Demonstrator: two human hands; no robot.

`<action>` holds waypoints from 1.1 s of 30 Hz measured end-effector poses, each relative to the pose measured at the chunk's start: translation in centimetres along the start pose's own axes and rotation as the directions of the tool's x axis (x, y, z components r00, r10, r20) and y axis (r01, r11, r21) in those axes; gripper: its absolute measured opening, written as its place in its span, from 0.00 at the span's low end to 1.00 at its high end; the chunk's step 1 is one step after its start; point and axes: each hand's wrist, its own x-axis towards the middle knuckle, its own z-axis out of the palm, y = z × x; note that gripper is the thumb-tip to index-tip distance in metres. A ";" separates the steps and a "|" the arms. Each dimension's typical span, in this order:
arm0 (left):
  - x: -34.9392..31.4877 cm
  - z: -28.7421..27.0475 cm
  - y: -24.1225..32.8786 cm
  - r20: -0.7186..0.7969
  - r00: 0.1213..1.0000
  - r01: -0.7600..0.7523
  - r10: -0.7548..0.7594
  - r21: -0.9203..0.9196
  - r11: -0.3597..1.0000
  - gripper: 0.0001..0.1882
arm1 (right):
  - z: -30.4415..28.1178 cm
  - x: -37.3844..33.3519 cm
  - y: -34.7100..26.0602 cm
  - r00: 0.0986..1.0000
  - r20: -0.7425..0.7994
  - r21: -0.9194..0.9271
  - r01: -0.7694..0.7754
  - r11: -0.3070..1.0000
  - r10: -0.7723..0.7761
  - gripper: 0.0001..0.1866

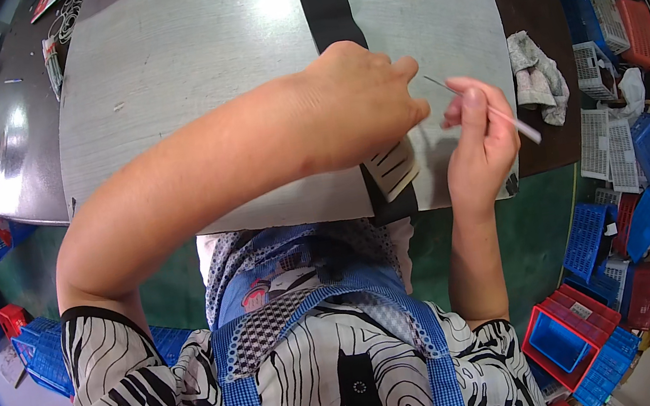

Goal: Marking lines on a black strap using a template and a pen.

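Observation:
My right hand [483, 133] grips a thin pick-like tool [529, 130] with a pale handle. Its fine dark metal tip points up and left, toward my other hand. My left hand [367, 100] reaches across above a black strip [324, 1], its back to me and its fingers curled; whatever they pinch is hidden. Under that hand, close to the table's front edge, lies a beige piece with dark slots [393, 172], resting on the black strip and partly covered by the hand.
A grey-white board [180, 73] covers the table. A crumpled cloth [537, 77] lies on the dark surface at right. Cords [66, 19] sit at the far left. Blue, red and white crates [567, 335] stand along the right; more blue crates [41, 355] are at lower left.

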 end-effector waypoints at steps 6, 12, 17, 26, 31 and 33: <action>-3.3 1.8 -2.3 -0.183 0.935 0.217 -0.303 -0.379 0.899 0.16 | -0.1 -3.4 -1.0 0.987 0.156 0.115 0.011 0.993 -0.029 0.09; -3.4 3.3 -5.0 -0.287 0.766 0.170 -0.576 -0.772 0.612 0.19 | 1.0 -2.8 -0.9 0.927 0.260 -0.159 0.319 0.934 -0.272 0.16; -2.4 4.3 -5.7 -0.393 0.864 0.153 -0.314 -0.388 0.909 0.21 | 1.1 -3.0 -0.8 0.918 0.270 -0.195 0.347 0.917 -0.290 0.16; -2.4 4.7 -5.3 -0.379 0.885 0.173 -0.270 -0.271 0.947 0.20 | 0.6 -1.6 -1.7 0.909 0.315 -0.170 0.337 0.926 -0.273 0.11; -2.4 4.5 -4.8 -0.355 0.881 0.250 -0.314 -0.216 0.944 0.18 | 2.1 0.6 -1.0 0.979 0.198 0.041 0.029 0.999 -0.036 0.07; -2.3 4.8 -4.9 -0.460 0.857 0.155 -0.232 -0.200 0.967 0.18 | 3.0 1.1 -0.6 0.970 0.223 -0.026 0.100 0.995 -0.092 0.07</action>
